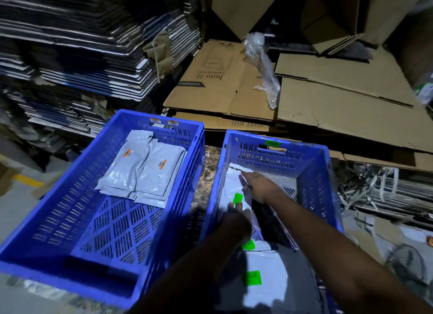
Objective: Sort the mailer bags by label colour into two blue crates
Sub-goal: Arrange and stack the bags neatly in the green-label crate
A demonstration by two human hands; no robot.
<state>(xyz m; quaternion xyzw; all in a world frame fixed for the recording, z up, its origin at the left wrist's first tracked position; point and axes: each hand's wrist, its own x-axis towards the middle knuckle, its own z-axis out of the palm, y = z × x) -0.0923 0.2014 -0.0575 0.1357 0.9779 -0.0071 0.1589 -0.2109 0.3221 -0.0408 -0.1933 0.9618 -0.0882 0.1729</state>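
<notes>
2 hands [236, 222] [257, 185] press green-labelled mailer [230, 187] inside right crate [314, 173]

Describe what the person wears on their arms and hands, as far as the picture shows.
Nothing shows on either. The left hand and right hand are bare: no gloves, rings or wristbands visible. Both forearms are bare too, with no sleeve, watch or marking in view up to the picture's lower edge. The dim light and motion blur, mostly on the left hand, could hide small details.
</notes>
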